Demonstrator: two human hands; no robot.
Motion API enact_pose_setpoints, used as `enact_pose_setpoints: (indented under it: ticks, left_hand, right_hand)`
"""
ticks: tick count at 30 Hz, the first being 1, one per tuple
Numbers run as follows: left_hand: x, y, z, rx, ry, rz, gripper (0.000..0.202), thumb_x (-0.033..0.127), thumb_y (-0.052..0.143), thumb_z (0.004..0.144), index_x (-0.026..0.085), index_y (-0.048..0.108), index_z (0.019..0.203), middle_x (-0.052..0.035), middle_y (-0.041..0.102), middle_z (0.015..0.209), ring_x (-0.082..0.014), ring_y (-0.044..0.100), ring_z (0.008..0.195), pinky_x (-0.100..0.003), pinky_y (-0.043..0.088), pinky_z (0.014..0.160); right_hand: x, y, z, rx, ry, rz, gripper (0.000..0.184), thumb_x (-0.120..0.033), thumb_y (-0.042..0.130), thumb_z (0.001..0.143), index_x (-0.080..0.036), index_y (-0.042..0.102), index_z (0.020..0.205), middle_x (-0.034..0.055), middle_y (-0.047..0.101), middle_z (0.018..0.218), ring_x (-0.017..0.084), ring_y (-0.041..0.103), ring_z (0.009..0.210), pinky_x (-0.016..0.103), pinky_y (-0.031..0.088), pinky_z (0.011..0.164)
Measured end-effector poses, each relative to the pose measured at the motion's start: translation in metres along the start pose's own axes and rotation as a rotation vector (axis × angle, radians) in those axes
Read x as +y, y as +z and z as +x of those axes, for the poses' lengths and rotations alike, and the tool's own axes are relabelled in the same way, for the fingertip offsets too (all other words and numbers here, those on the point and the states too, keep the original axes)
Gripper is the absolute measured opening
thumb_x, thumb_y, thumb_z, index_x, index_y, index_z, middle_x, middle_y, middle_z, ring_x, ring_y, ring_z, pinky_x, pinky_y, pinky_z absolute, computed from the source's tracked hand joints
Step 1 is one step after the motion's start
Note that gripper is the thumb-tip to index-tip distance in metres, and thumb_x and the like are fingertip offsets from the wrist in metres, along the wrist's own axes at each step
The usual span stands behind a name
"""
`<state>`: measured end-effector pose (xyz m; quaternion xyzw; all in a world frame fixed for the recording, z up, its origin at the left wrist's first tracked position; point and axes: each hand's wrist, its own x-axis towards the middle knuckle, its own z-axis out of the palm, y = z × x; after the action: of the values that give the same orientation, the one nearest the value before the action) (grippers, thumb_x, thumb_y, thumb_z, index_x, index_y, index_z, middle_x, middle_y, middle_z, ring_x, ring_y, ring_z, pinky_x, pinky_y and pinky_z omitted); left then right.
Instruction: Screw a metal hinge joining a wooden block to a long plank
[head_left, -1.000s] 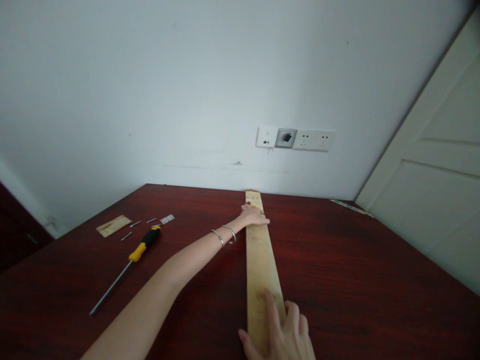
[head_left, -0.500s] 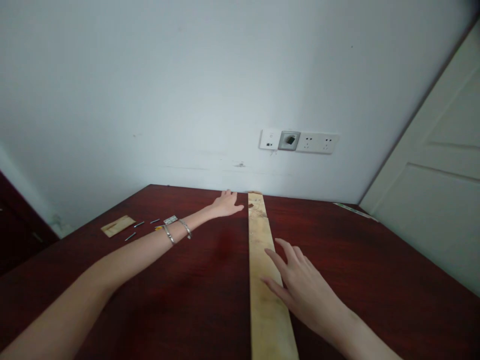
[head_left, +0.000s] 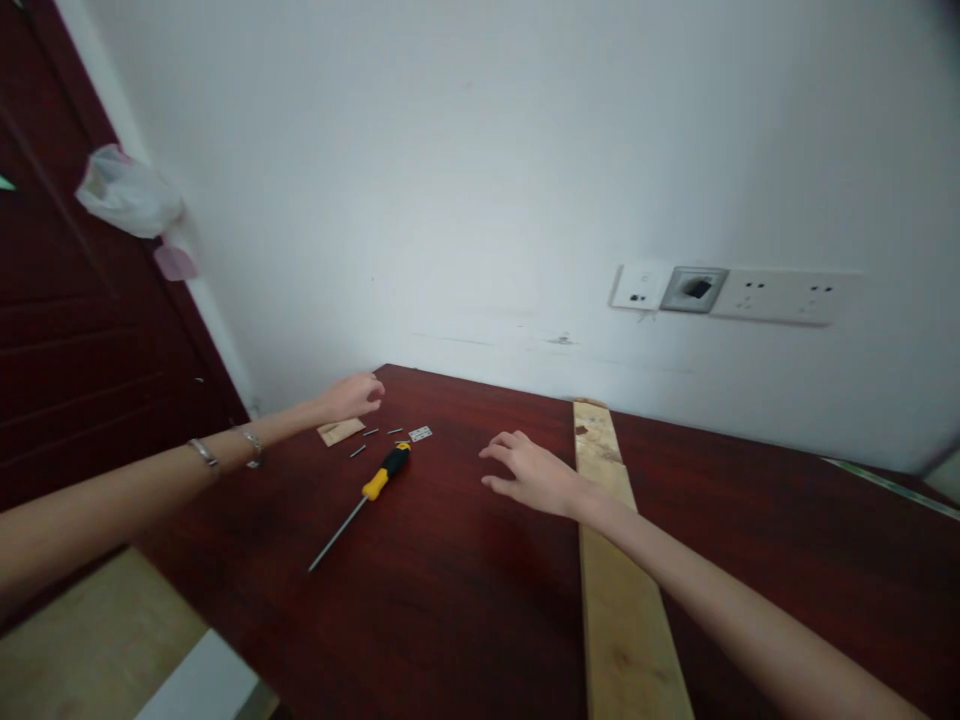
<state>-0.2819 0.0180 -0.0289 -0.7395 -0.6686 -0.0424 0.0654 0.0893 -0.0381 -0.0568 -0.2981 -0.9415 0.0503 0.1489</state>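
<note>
My left hand (head_left: pixel 354 396) hovers over the far left of the dark red table (head_left: pixel 450 600), its fingers bent and thumb apart, holding nothing visible. Just below it lies a small thin wood piece (head_left: pixel 341 432). Several screws (head_left: pixel 358 451) and a small plate with holes (head_left: pixel 420 433) are beside that. A screwdriver (head_left: pixel 386 472) with a yellow and black handle points toward the near left. Over the middle of the table, my right hand (head_left: pixel 534 475) is open and empty, its forearm crossing above a long wooden board (head_left: pixel 622 620).
The table's far edge meets a white wall with sockets (head_left: pixel 776 296). At the lower left are a light wooden surface (head_left: pixel 97 630) and a white block-like object (head_left: pixel 202 685). A white plastic bag (head_left: pixel 131 190) hangs near a dark red door (head_left: pixel 75 350). A thin strip (head_left: pixel 892 487) lies far right.
The view has turned left, bringing the screwdriver and door into sight. My left hand has moved left toward the small wood piece; my right hand has left the board and reaches left.
</note>
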Motion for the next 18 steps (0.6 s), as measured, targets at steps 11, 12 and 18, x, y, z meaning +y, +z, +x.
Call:
enact_pose_setpoints:
  ticks: [11,12,18]
  left_hand:
    - [-0.084,0.050,-0.057,-0.191,-0.175,-0.120,0.050,0.045,0.051,0.074,0.013,0.061,0.110,-0.0135,0.064,0.111,-0.0274,0.058,0.099,-0.032,0.042,0.083]
    - [-0.083,0.054,-0.058,-0.192,-0.203,-0.123,0.054,0.046,0.052,0.073,0.011,0.059,0.113,-0.0152,0.063,0.114,-0.0279,0.057,0.100,-0.032,0.042,0.083]
    - [-0.077,0.069,-0.048,-0.201,-0.247,-0.153,0.051,0.049,0.055,0.068,0.012,0.058,0.103,-0.0135,0.063,0.106,-0.0261,0.058,0.092,-0.029,0.042,0.074]
  right_hand:
    - [-0.033,0.055,0.102,-0.042,-0.244,-0.047,0.033,-0.029,0.050,0.090,-0.015,0.061,0.117,0.0130,0.063,0.108,0.025,0.057,0.102,0.038,0.043,0.092]
    - [-0.036,0.056,0.103,-0.042,-0.256,-0.054,0.032,-0.028,0.050,0.089,-0.015,0.062,0.116,0.0133,0.063,0.107,0.025,0.057,0.102,0.039,0.043,0.091]
    - [-0.042,0.052,0.093,-0.046,-0.284,-0.094,0.029,-0.027,0.050,0.089,-0.015,0.064,0.110,0.0142,0.062,0.108,0.027,0.057,0.103,0.039,0.044,0.088]
